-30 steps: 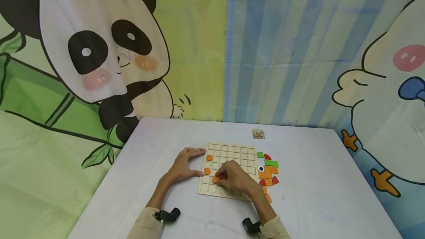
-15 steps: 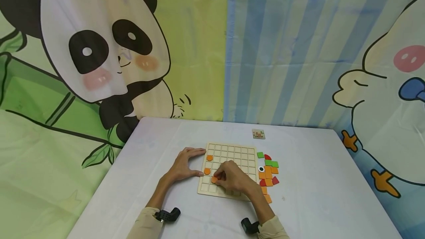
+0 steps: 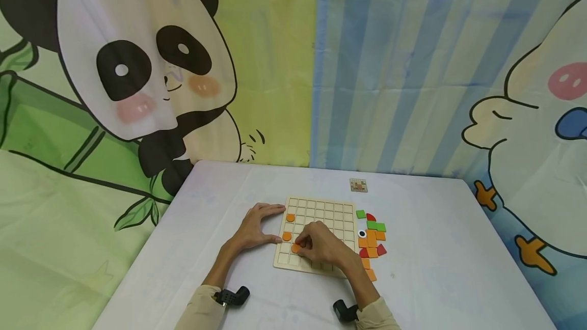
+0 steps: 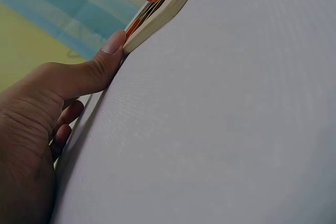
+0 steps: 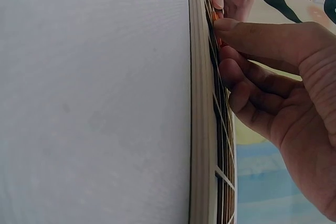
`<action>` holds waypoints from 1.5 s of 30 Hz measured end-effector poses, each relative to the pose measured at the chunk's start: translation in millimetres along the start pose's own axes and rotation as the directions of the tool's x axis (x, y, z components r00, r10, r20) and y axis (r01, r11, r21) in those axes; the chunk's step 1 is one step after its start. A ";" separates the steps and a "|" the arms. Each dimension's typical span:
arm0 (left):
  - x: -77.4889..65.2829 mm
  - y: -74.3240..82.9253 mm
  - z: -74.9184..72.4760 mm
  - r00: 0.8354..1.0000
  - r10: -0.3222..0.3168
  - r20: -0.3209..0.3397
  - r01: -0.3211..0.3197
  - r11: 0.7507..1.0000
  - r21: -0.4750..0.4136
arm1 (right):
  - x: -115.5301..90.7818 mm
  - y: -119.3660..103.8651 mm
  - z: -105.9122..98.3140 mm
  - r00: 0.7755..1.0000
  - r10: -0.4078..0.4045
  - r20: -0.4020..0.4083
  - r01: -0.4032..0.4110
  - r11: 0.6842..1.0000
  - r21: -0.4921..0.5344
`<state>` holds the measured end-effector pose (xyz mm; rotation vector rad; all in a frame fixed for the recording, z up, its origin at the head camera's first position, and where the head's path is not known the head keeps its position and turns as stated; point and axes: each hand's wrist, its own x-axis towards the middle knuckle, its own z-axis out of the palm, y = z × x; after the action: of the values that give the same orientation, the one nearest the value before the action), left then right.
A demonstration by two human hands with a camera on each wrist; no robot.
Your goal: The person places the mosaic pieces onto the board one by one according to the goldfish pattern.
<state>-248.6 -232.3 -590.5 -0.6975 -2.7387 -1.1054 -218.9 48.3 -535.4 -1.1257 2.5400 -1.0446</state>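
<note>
In the head view a square wooden grid board (image 3: 337,210) lies flat on the white table. My right hand (image 3: 323,243) reaches over its lower part, pinching an orange round tile (image 3: 295,248) between thumb and fingertips, low over a cell near the left side. Two more orange round tiles, an upper one (image 3: 291,218) and a lower one (image 3: 286,236), sit in cells along the left. With thumb and fingers spread apart, my left hand (image 3: 251,228) steadies the board's left edge. The left wrist view has that thumb (image 4: 107,59) against the board's corner. My right forearm hides the board's lower right corner.
Right beside the board lie loose tiles: green squares (image 3: 376,226), orange squares (image 3: 370,238), red pieces (image 3: 381,249) and a round eye tile (image 3: 362,234). A small patterned card (image 3: 358,185) rests farther back. Printed curtains stand behind the table (image 3: 435,248).
My right hand has shifted slightly left with the orange round tile, then stays there. My left hand keeps its place at the board's edge.
</note>
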 end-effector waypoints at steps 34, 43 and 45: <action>1.7 -4.4 1.6 1.000 -0.007 -0.005 0.007 1.000 -0.004 | 0.2 -5.3 -2.7 0.999 0.042 0.012 -0.042 0.999 -0.005; 1.6 -3.2 1.5 1.000 -0.015 -0.001 0.015 1.000 0.006 | -4.0 -8.8 -7.7 0.998 0.060 -0.004 -0.061 0.998 -0.015; 1.6 -3.7 1.8 1.000 -0.018 0.000 0.018 1.000 0.006 | -5.5 -8.2 -8.5 0.999 0.051 -0.012 -0.051 0.999 -0.016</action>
<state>-251.5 -232.8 -593.7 -0.6737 -2.7529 -1.1003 -213.8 52.9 -524.3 -1.0563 2.5761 -1.0236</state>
